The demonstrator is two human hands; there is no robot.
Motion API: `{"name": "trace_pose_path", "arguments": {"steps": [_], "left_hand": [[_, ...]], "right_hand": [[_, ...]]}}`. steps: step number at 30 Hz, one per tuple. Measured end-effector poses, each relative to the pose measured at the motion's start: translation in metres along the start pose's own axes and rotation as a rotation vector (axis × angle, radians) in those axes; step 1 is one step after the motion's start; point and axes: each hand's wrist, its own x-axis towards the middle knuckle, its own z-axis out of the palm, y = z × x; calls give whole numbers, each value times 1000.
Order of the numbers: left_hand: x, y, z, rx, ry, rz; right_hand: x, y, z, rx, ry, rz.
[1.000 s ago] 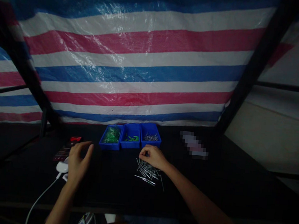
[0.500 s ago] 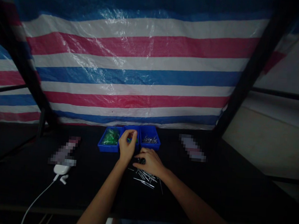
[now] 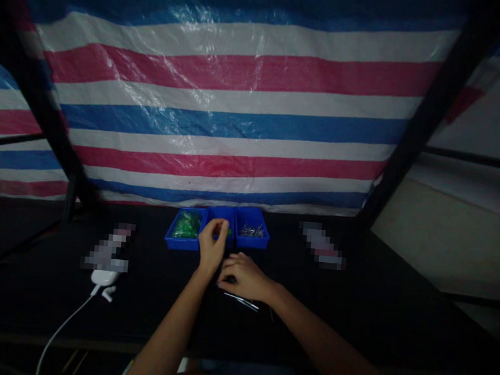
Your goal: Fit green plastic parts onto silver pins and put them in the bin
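My left hand is raised in front of the middle blue bin, thumb and fingers pinched together. Anything in that pinch is too small or hidden to make out. Some green pieces show in the bin beside the fingertips. Lower and to the right, my right hand is closed low over a pile of thin metal rods. Its thumb and forefinger meet at the pile's left side; what they grip cannot be seen. The hand covers most of the rods, with a few ends sticking out below it.
The left blue bin holds green pieces in clear plastic. Small metal pins lie in the right blue bin. Blurred objects lie on both sides of the black table. A white charger with a cable sits left. Striped sheeting hangs behind.
My right hand has shifted slightly left and down over the rods, and its thumb and forefinger have closed together. My left hand stays nearly still. The view has tilted slightly.
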Motion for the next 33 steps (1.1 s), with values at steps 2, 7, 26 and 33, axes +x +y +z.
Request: {"name": "trace_pose_path", "arguments": {"steps": [2, 7, 26, 33], "left_hand": [[-1, -1, 1, -8, -24, -4], [3, -8, 1, -60, -18, -71], [-13, -8, 18, 75, -351, 79], [-14, -9, 18, 106, -346, 107]], "right_hand": [[0, 0, -2, 5, 32, -17], [-2, 21, -16, 178, 324, 146], [-6, 57, -20, 550, 736, 314], [-5, 55, -20, 592, 729, 319]]}}
